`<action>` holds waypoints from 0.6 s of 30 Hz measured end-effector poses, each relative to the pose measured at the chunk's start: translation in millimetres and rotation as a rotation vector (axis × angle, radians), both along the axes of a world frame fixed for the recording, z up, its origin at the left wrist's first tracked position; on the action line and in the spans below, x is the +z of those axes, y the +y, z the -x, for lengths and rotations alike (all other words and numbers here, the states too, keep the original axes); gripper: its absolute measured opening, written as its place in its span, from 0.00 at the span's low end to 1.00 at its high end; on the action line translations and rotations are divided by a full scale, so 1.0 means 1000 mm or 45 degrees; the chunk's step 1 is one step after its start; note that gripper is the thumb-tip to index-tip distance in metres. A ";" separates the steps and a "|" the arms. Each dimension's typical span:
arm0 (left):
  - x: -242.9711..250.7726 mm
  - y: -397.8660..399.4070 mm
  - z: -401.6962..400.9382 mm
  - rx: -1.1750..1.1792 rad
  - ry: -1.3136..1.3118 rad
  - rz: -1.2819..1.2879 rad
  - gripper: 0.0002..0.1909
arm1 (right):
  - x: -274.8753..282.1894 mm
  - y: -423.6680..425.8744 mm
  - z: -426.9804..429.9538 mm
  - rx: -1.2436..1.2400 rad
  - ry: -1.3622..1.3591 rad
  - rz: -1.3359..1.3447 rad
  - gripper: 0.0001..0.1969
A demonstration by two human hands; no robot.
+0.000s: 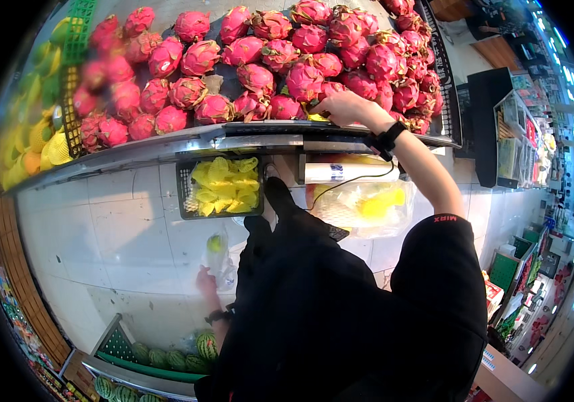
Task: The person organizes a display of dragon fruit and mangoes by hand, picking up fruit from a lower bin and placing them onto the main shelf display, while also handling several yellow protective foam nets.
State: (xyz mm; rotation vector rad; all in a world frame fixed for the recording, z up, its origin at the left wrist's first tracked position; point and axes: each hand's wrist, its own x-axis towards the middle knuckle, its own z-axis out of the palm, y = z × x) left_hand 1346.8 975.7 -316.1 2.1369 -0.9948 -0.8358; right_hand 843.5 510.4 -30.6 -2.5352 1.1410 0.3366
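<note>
Many pink dragon fruits [279, 54] lie in rows on a display stand. My right hand [348, 108] reaches over the stand's front edge among them; its fingertips point down beside a dragon fruit [305, 81] and a bit of yellow foam net [318, 117]. Whether the fingers grip anything is hidden. My left hand [206, 280] hangs low at my side, blurred, close to a clear plastic bag [221, 261] with a greenish-yellow item inside; the bag seems to hang from it, but the grip is unclear. Both wrists wear black bands, and a cable runs from the right one.
A black crate [183, 193] of yellow foam nets sits by my feet under the metal display edge [166, 145]. Right of my legs lie a plastic-wrapped roll [352, 172] and a large clear bag [382, 206]. Watermelons [207, 344] are behind me; yellow netted fruits [59, 149] are at the left.
</note>
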 end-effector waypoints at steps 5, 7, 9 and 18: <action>0.054 -0.046 0.024 0.309 0.385 -0.492 0.20 | 0.005 -0.008 -0.013 0.216 0.340 -0.079 0.23; 0.077 -0.057 0.041 0.314 0.405 -0.550 0.21 | -0.005 -0.011 -0.010 0.281 0.296 -0.077 0.18; 0.087 -0.063 0.052 0.314 0.413 -0.572 0.22 | -0.017 -0.015 -0.008 0.497 0.341 0.033 0.10; 0.104 -0.051 0.077 0.318 0.398 -0.631 0.26 | -0.021 -0.011 -0.013 0.666 0.431 0.166 0.06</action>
